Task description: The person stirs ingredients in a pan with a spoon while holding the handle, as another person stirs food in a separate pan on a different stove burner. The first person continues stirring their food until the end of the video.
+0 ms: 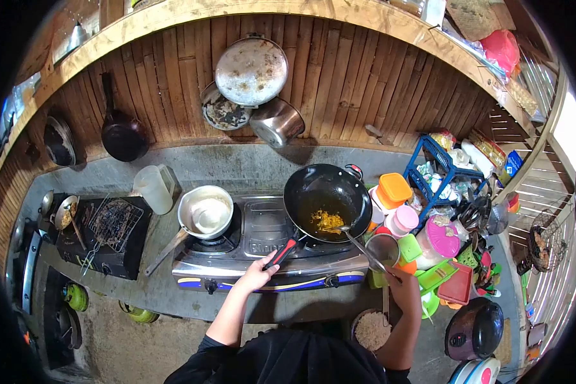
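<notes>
big ol' gas stove point(260, 221) | black wok point(329, 185) parked on its right half | pale pot point(184, 208) on the left | long spatula point(361, 247) dipping into the wok | left hand point(256, 276) wrapped round the wok's handle point(281, 251) | right hand point(404, 286) clamped on the spatula's upper end | lil yellow pile point(326, 219) by its tip

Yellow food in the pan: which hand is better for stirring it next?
Probably the right hand: it holds the utensil, whose tip reaches the food in the pan. The left hand grips the handle, so it seems better placed for steadying.
</notes>
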Tool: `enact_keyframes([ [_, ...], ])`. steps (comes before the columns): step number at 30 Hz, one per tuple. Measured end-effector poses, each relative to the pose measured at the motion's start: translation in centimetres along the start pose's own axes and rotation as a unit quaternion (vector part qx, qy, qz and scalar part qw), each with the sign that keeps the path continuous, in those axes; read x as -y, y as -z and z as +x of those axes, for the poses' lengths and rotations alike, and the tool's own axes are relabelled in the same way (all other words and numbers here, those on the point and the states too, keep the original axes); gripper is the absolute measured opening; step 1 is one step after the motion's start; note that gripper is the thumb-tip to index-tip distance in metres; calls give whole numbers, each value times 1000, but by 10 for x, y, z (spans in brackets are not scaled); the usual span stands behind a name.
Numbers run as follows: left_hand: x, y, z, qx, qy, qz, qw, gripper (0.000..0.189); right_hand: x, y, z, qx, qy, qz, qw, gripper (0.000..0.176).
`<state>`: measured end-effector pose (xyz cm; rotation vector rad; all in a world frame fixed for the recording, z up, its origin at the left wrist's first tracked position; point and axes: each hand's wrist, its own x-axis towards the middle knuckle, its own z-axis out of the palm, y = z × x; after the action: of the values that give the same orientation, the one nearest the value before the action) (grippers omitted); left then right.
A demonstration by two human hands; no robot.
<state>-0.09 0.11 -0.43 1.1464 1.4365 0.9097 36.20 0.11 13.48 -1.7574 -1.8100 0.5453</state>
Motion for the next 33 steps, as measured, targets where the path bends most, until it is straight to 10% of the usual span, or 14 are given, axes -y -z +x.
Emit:
enact_keyframes([
  [19,9,0,5,-3,-27,5,1000,52,-21,-37,20,-8,56,25,998,24],
  [24,33,-3,20,-55,-209,57,975,50,-31,-67,38,-12,77,50,996,24],
  [33,-7,1,-3,-2,-38,9,999,52,-21,-81,69,-38,101,104,989,25],
])
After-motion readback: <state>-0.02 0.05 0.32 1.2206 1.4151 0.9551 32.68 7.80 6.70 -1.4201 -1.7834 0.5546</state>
